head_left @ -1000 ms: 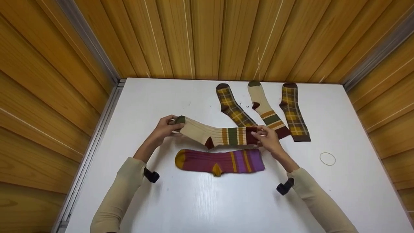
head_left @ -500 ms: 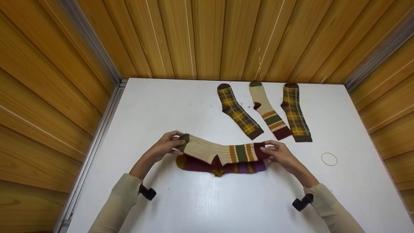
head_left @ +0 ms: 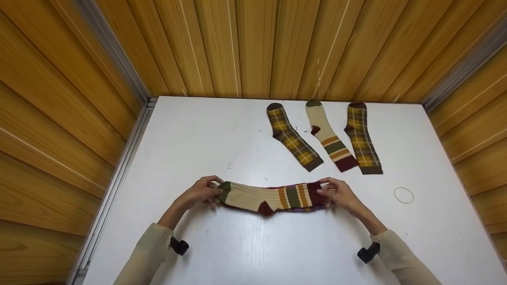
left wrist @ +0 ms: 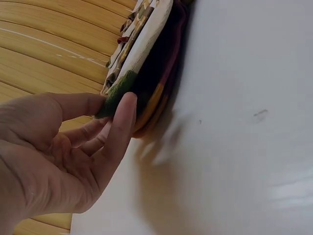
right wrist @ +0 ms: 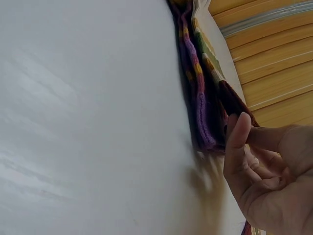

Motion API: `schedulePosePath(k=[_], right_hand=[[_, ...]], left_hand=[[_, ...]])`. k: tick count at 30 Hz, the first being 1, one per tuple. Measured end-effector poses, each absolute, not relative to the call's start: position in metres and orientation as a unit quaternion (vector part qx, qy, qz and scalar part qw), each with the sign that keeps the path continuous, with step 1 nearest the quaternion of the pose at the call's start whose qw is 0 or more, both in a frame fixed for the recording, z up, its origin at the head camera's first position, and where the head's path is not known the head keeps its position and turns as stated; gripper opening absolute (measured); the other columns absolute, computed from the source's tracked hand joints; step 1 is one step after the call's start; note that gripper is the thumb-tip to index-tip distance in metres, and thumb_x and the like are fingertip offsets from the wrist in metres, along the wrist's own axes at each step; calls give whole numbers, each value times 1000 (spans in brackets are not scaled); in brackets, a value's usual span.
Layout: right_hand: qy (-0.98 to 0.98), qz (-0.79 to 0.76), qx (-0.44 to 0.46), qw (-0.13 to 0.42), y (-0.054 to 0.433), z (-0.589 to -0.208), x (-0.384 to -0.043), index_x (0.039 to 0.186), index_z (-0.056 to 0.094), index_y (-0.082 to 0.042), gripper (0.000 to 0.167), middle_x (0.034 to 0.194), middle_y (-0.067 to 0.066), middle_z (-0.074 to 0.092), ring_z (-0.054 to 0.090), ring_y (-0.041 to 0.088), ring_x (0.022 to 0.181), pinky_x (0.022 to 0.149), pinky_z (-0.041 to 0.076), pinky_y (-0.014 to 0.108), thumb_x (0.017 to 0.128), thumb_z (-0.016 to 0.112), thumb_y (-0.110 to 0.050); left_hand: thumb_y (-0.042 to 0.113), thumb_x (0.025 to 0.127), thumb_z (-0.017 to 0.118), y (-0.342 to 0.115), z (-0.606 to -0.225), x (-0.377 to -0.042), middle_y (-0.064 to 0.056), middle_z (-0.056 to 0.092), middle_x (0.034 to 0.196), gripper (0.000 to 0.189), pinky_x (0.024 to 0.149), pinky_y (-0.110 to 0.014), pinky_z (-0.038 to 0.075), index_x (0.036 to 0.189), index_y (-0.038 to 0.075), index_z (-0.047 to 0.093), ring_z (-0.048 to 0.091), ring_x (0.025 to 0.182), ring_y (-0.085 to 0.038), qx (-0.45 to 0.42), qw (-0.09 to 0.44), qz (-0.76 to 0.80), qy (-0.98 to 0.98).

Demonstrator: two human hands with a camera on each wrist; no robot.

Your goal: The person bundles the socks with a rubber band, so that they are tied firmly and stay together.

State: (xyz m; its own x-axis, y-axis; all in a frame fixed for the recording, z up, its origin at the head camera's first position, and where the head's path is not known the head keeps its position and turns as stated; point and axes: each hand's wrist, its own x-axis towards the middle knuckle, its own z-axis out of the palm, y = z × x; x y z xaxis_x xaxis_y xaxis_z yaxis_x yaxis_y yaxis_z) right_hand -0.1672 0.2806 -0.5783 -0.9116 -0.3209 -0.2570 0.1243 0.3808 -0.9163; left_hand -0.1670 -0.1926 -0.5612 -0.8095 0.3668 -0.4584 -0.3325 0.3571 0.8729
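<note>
In the head view, a cream sock [head_left: 247, 196] stretches crosswise over the near part of a white table [head_left: 190, 138], the left hand [head_left: 201, 191] pinching its green toe, the right hand [head_left: 340, 194] its maroon cuff; holding both ends probably stops the soft ribbed knit from sagging. Beyond lie two plaid socks [head_left: 292, 138] with a second cream sock [head_left: 330, 136] between, flat and bent at the heel, perhaps so each pattern shows. In the right wrist view, thumb and finger close on the thin cuff, while a purple sock [right wrist: 202, 115] lies beneath, seemingly for alignment, its striped edge fuzzy. In the left wrist view, thumb and finger nip the toe, a dark gap parting it from rounded mustard knit below.
</note>
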Motion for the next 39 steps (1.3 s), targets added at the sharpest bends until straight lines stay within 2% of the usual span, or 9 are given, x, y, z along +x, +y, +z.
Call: schedulePosePath(k=[5, 8, 11, 15, 18, 22, 26, 34, 39], right_hand=[[821, -541, -73, 167, 281, -581, -170, 130, 56, 9, 40, 99, 24, 69, 66, 8, 66, 57, 55, 25, 97, 69, -10], [835, -525, -76, 149, 280, -580, -169, 129, 58, 8, 39, 102, 27, 69, 66, 8, 72, 56, 52, 23, 96, 71, -8], [839, -521, -90, 129, 282, -579, -168, 130, 58, 7, 42, 105, 29, 68, 64, 8, 71, 54, 49, 22, 93, 73, -5], [849, -501, -137, 93, 285, -583, -167, 128, 62, 3, 42, 106, 25, 69, 62, 6, 72, 58, 49, 20, 90, 77, -6], [864, -465, -177, 79, 285, -585, -165, 124, 67, 2, 37, 107, 23, 68, 61, 7, 77, 63, 50, 19, 90, 77, -8], [879, -426, -197, 80, 285, -586, -162, 121, 70, 1, 32, 107, 20, 65, 60, 8, 80, 67, 51, 18, 91, 76, -8], [884, -421, -183, 92, 285, -588, -160, 121, 71, 1, 31, 108, 20, 65, 59, 7, 81, 67, 51, 18, 91, 75, -8], [887, -418, -175, 94, 286, -590, -159, 123, 70, 1, 33, 110, 21, 67, 59, 11, 86, 72, 50, 20, 92, 75, -9], [885, -421, -166, 107, 285, -589, -158, 124, 69, 0, 34, 111, 21, 66, 58, 9, 82, 68, 50, 19, 92, 75, -10]], left_hand=[[9, 98, 63, -194, -561, -166, -13, 66, 94, 35, 65, -33, 60, 131, -1, 59, 70, 70, -20, 29, 289, 544, 787], [12, 96, 68, -195, -563, -166, -14, 69, 93, 32, 64, -34, 58, 125, -1, 63, 70, 72, -22, 55, 259, 517, 814], [14, 93, 73, -196, -565, -165, -15, 70, 93, 31, 64, -32, 54, 120, 1, 66, 68, 74, -25, 88, 213, 497, 836], [14, 91, 76, -198, -568, -165, -18, 66, 107, 34, 78, -34, 52, 122, 4, 68, 65, 93, -29, 124, 162, 505, 838], [10, 90, 76, -199, -573, -166, -20, 62, 114, 32, 89, -39, 52, 121, 4, 71, 62, 104, -32, 155, 148, 500, 839], [0, 87, 76, -198, -579, -167, -20, 65, 108, 30, 83, -34, 52, 117, 2, 74, 64, 97, -33, 182, 143, 463, 856], [-4, 84, 77, -198, -581, -169, -19, 69, 104, 32, 75, -25, 46, 115, 2, 75, 63, 91, -27, 182, 149, 444, 865], [-3, 83, 78, -198, -576, -175, -18, 73, 107, 31, 71, -24, 46, 113, 3, 75, 62, 85, -20, 183, 178, 434, 864], [-4, 81, 79, -197, -577, -176, -18, 73, 107, 32, 71, -23, 47, 112, 3, 75, 63, 86, -22, 171, 183, 434, 865]])
